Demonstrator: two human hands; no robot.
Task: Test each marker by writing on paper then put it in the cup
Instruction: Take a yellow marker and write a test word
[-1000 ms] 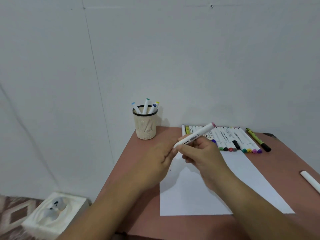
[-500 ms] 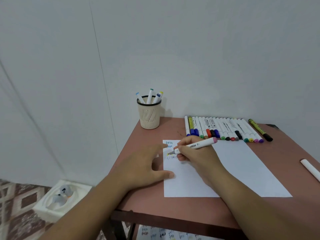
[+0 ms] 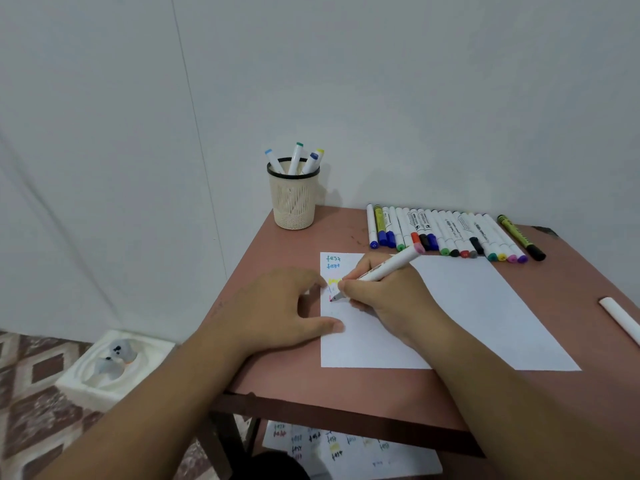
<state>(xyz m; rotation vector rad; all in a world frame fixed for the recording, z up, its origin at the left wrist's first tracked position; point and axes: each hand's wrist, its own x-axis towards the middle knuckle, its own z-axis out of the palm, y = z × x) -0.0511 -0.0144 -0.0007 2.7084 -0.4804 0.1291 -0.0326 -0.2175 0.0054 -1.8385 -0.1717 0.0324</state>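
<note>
From the head camera, the right hand (image 3: 388, 299) grips a pink marker (image 3: 381, 271), its tip touching the paper (image 3: 467, 317) beneath. The left hand (image 3: 277, 310) lies flat beside it, fingers spread, thumb on the paper's edge. The cup (image 3: 293, 199) stands beyond the left hand, holding four markers.

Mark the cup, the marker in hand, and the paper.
cup (image 3: 293, 202), head view, on its mesh wall.
marker (image 3: 388, 268), head view, mid-barrel above the right hand.
paper (image 3: 485, 313), head view, on the bare right half.
</note>
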